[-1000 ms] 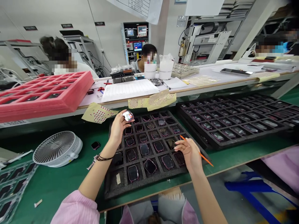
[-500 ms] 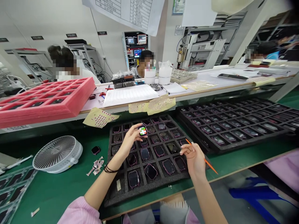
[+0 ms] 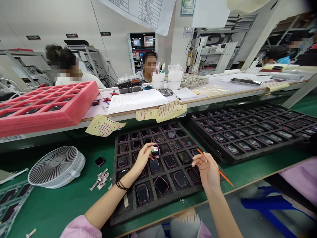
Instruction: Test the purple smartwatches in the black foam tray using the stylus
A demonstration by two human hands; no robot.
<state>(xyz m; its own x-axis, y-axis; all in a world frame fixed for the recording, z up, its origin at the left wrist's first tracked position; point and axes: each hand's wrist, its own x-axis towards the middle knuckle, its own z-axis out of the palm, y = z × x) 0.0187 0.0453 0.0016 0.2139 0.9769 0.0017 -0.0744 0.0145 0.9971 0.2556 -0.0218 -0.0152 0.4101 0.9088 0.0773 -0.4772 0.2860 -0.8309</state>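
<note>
My left hand (image 3: 145, 157) grips a smartwatch body (image 3: 155, 150) whose lit screen shows coloured blocks. It is low over the black foam tray (image 3: 158, 204), which holds strapless watch bodies in its compartments. Across the tray's right side, my right hand (image 3: 206, 168) has its fingers curled around a thin orange stick (image 3: 226, 178), which sticks out past the hand at both ends. One dark watch body (image 3: 99, 161) lies on the green mat left of the tray. Close to it is a small pile of pale strips (image 3: 100, 179).
A white round fan (image 3: 56, 167) stands at the left. A larger black tray of watches (image 3: 247, 132) lies at the right. Above the mat runs a shelf with a pink foam tray (image 3: 81, 105), paper sheet (image 3: 138, 100) and white cups (image 3: 158, 81). Several people sit beyond it.
My left hand has lowered the lit watch body slightly and shifted it right, nearer the tray. My right hand stays nearly in place with the orange stick.
</note>
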